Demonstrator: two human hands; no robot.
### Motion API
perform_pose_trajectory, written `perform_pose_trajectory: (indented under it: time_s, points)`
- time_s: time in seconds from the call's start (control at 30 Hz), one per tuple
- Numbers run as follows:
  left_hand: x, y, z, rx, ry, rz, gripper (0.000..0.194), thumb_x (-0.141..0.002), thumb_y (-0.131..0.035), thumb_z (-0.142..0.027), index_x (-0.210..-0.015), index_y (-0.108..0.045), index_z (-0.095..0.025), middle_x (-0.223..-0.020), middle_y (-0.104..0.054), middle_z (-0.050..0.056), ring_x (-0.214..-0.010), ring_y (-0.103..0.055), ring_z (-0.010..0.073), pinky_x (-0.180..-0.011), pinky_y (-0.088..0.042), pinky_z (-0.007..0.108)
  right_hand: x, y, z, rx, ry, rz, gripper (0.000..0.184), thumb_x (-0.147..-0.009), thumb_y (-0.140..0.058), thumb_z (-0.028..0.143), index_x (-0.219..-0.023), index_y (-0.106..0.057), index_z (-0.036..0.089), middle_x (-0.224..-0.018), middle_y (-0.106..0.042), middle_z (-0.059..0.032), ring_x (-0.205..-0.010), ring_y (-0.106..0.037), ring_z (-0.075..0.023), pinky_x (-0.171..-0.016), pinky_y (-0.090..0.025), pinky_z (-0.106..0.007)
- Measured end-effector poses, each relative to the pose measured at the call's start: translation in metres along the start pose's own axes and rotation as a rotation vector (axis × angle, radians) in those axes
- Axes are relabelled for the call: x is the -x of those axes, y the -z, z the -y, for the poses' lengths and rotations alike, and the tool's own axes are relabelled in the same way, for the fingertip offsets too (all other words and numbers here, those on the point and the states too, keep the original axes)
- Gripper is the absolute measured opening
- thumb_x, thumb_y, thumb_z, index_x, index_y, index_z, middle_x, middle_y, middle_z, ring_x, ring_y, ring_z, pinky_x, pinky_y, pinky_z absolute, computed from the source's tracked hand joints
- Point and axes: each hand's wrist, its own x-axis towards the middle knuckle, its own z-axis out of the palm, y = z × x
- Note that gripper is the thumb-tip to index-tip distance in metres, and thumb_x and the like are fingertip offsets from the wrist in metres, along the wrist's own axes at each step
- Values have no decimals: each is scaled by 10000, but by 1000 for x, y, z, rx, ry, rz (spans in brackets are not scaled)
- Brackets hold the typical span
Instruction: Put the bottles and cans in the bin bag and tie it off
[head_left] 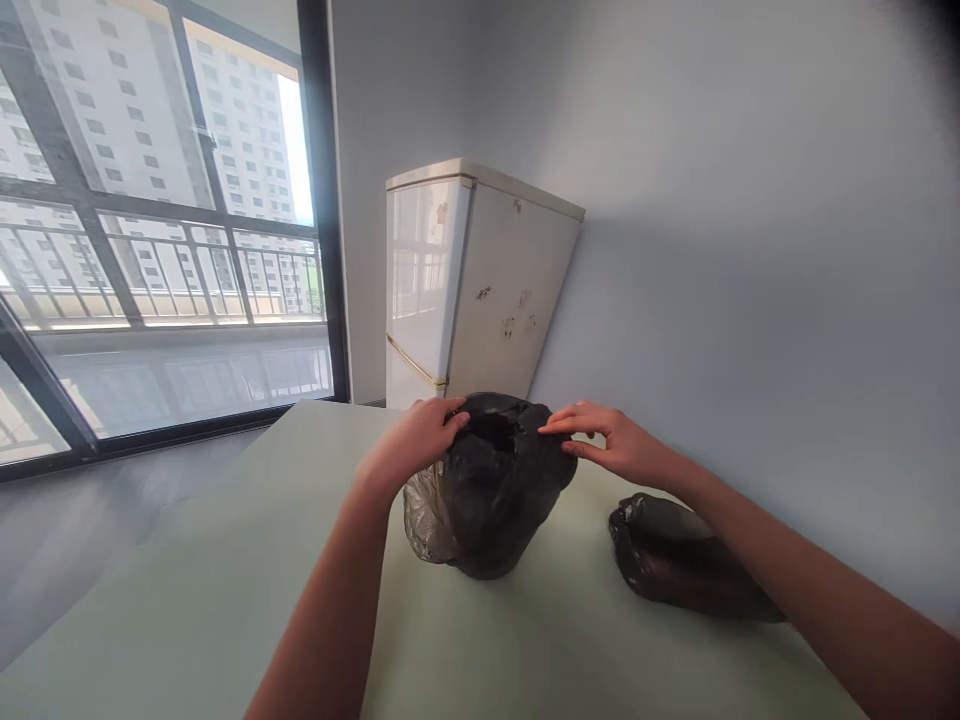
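Observation:
A black garbage bag (pixel 499 500) stands upright on the pale green table, in a rounded, bin-like shape. Its mouth is open at the top, and looser, thinner plastic bulges out at the lower left. Whether a bin is inside it, I cannot see. My left hand (pixel 426 440) grips the left edge of the mouth between thumb and fingers. On the opposite edge, my right hand (pixel 600 435) has its fingers over the plastic and its thumb below them, holding the rim.
Another dark plastic bundle (pixel 675 560) lies on the table (pixel 225 590) at right, partly behind my right forearm. A white refrigerator (pixel 502 290) stands beyond the table against the grey wall (pixel 750 280). Large glass sliding windows (pixel 172 270) are at left.

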Motion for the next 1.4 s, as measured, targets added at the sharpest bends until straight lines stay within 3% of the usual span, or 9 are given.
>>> perform_pose_trajectory:
  time_s: [0.3, 0.57, 0.7, 0.83, 0.93, 1.07, 1.23, 1.33, 1.4]
  points:
    - [-6, -1, 5, -18, 129, -182, 337, -889, -612, -276, -1146, -828, -254, -917, -805, 62, -859, -708, 246, -751, -491, 321, 31, -21, -31, -37, 66, -406, 191, -1031, -564, 365, -949, -705, 266, -937, -693, -48, -854, -614, -195, -797, -481, -358]
    - [-31, -17, 31, 67, 97, -335, 239, -858, -629, -249, -927, -855, -206, -777, -774, 68, -736, -670, 212, -724, -466, 311, 60, -75, -52, 38, -1, 14, 266, -1031, -485, 307, -1020, -746, 260, -1139, -711, -109, -1105, -656, -261, -977, -554, -436]
    - [-40, -33, 46, 43, 73, -315, 243, -815, -583, -176, -834, -824, -185, -738, -743, 82, -731, -652, 221, -732, -446, 319, 54, -68, -48, 50, -70, 249, 264, -920, -511, 171, -942, -753, 274, -1047, -752, -71, -1050, -704, -267, -985, -561, -456]
    - [-51, -52, 60, 233, 70, -252, 144, -727, -618, -143, -635, -729, -144, -627, -657, 70, -802, -662, 268, -760, -449, 329, 35, -32, -35, 136, -288, -298, 252, -906, -474, 189, -918, -720, 237, -893, -751, -60, -821, -702, -245, -793, -572, -411]
    - [-54, -71, 69, 376, 56, -267, 260, -844, -606, -304, -762, -751, -104, -724, -701, 71, -887, -678, 287, -794, -489, 325, 21, -14, 0, 137, -213, -657, 220, -984, -486, 282, -1028, -697, 241, -1070, -739, -80, -968, -692, -249, -842, -564, -389]
    - [-37, -96, 87, 755, -7, -263, 714, -1017, -318, -671, -1254, -708, -122, -1196, -747, 132, -1114, -670, 281, -981, -524, 371, 14, -21, 58, 68, 52, -359, 244, -1026, -547, 315, -1235, -669, 284, -1305, -678, -73, -1167, -651, -235, -983, -554, -384]
    - [-3, -121, 120, 1107, -209, 48, 1045, -609, -799, -817, -1420, -633, -178, -1353, -691, 160, -1263, -607, 411, -1099, -486, 445, 16, -45, 93, 97, 504, 71, 206, -990, -589, 166, -1125, -725, 242, -1324, -675, -97, -1194, -629, -231, -1044, -533, -405]
    - [3, -139, 138, 1130, -257, 165, 1035, -585, -902, -689, -1421, -628, -143, -1364, -676, 205, -1261, -612, 432, -1090, -494, 465, 14, -44, 95, 6, 509, 16, 179, -992, -579, 168, -1075, -719, 241, -1123, -738, -74, -1054, -669, -209, -948, -563, -369]
    - [1, -152, 146, 1113, -258, 225, 919, -650, -899, -628, -1381, -658, -126, -1346, -684, 214, -1242, -631, 419, -1093, -488, 470, 5, -35, 91, -63, 296, -198, 164, -1014, -550, 239, -996, -713, 241, -967, -741, -49, -873, -676, -185, -804, -567, -333]
